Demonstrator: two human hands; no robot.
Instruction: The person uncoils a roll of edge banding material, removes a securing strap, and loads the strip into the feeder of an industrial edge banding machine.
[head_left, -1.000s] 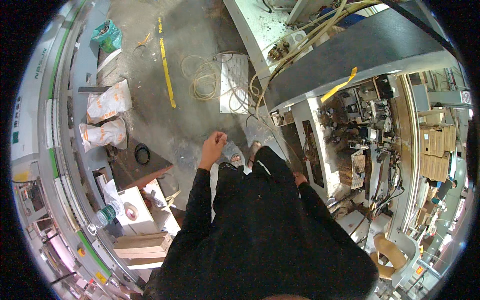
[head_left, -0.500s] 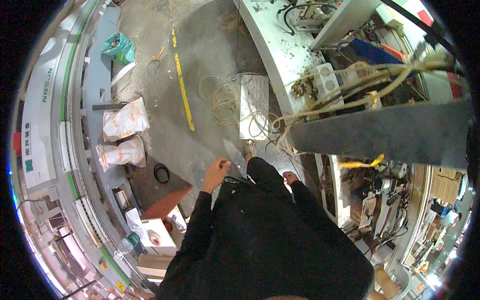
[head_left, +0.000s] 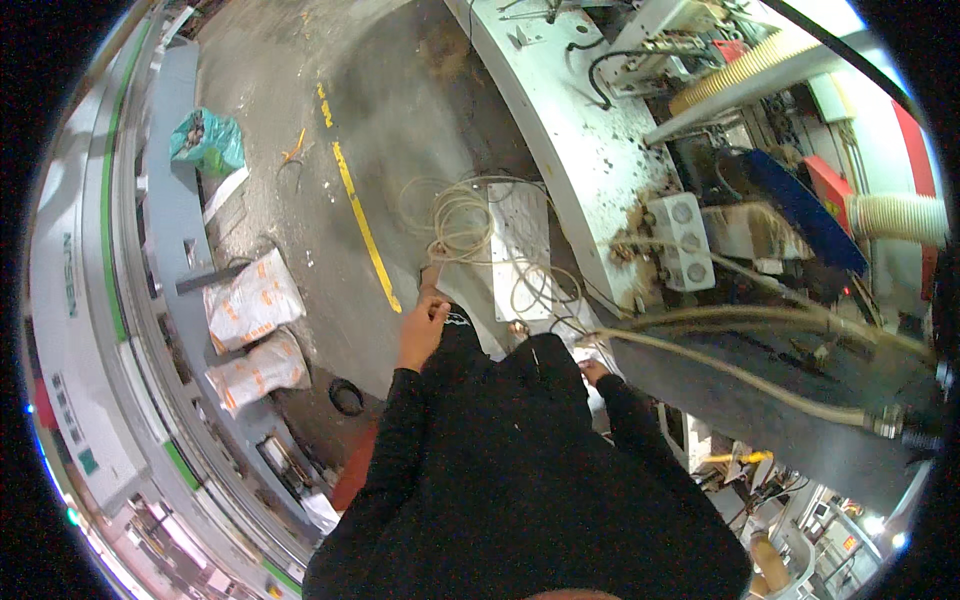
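Observation:
My left hand (head_left: 425,325) hangs in front of my left thigh, its fingers curled in and nothing visible in them. Beyond it, my left foot (head_left: 434,268) is forward on the floor beside a loose coil of pale hose (head_left: 465,225). My right hand (head_left: 593,371) is low by my right hip, fingers curled. A bright white patch shows around that hand, and whether it holds anything is hidden. A white floor panel (head_left: 507,225) lies ahead of my feet, with loops of the hose across it.
A white machine bed (head_left: 545,110) and a dark beam (head_left: 760,400) stand on the right, hoses crossing toward me. At left are a long grey machine (head_left: 85,300), white sacks (head_left: 255,300), a green bag (head_left: 208,143) and a black ring (head_left: 346,397). A yellow line (head_left: 365,225) marks the floor.
My view has shifted forward along the aisle, and the hose coil and dark beam sit closer to me. My left foot has stepped forward. Both hands stay low at my sides, fingers still curled.

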